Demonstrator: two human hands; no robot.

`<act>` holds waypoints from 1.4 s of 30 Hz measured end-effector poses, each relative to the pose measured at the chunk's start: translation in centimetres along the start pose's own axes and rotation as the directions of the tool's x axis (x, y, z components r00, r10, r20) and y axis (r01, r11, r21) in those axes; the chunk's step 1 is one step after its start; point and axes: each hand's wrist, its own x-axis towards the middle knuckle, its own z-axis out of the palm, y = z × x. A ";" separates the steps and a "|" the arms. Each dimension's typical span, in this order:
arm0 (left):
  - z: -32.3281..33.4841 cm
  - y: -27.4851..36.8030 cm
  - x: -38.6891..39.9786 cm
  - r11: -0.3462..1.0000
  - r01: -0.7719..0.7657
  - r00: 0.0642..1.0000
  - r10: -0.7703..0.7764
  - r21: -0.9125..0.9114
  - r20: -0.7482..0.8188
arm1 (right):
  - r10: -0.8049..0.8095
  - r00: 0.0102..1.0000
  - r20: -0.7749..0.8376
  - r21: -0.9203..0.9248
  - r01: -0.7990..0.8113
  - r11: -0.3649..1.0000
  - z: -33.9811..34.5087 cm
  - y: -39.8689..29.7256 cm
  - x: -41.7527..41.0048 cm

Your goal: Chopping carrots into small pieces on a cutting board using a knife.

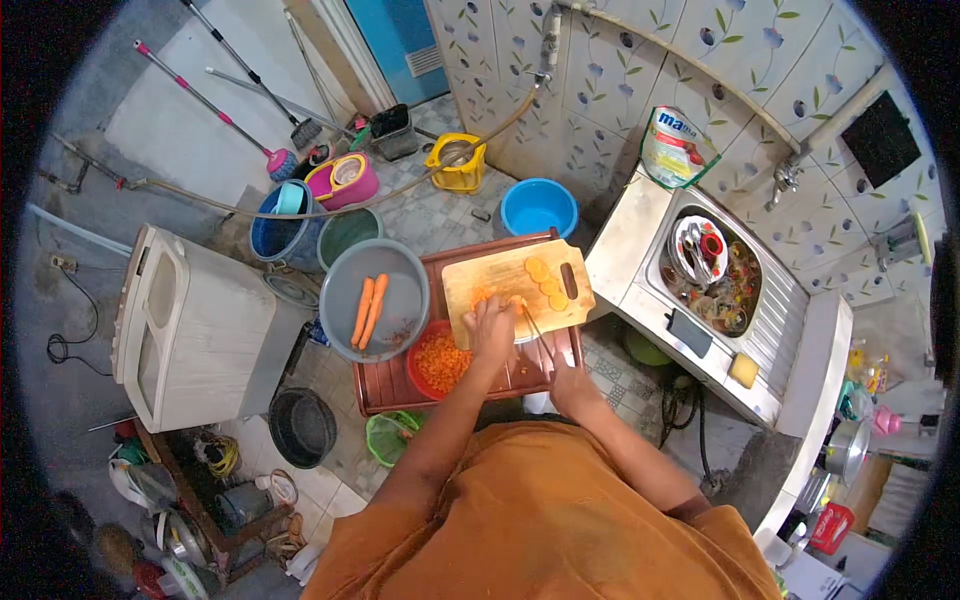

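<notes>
A wooden cutting board point(469, 274) with a handle slot lies tilted on a reddish-brown slatted table point(386, 382). Round carrot slices point(550, 286) sit in an overlapping row near its slot. My left hand point(493, 330) rests on the board, its bunched fingers on small carrot pieces point(480, 292). In my right hand point(574, 390) is a knife point(535, 328), its blade over the board beside the left fingers. Diced carrot fills a red bowl point(441, 364) left of my left wrist. Two whole peeled carrots point(370, 311) lie in a grey basin point(337, 277).
At right, a steel sink point(784, 337) holds stacked dishes; a phone-like dark slab point(688, 332) and a sponge point(743, 370) lie on its edge. A blue basin point(538, 208), green basket point(390, 439) and black tub point(301, 427) stand on the floor. A washing machine point(202, 330) is at left.
</notes>
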 end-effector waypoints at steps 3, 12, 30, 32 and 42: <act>0.3 -0.4 0.2 1.000 0.002 0.999 -0.001 -0.006 0.035 | 0.052 0.997 0.051 -0.032 -0.051 0.998 0.2 1.0 -1.4; 1.3 -1.6 -0.2 1.000 -0.019 0.994 0.017 -0.018 -0.111 | -0.031 0.997 -0.077 0.078 0.037 0.996 -1.4 -1.3 -0.9; -0.2 -1.0 0.2 0.999 -0.033 0.999 0.033 0.010 -0.012 | 0.039 0.999 0.028 -0.030 -0.039 0.999 0.3 -0.1 -2.5; 0.2 -1.4 0.2 0.999 -0.034 0.999 0.034 -0.014 -0.020 | -0.013 1.000 -0.014 -0.022 0.013 1.000 1.1 0.6 -1.6; 0.8 -1.9 -0.3 0.993 -0.059 0.988 0.043 -0.100 -0.150 | -0.128 0.992 -0.010 -0.119 0.126 0.985 1.2 -1.7 3.4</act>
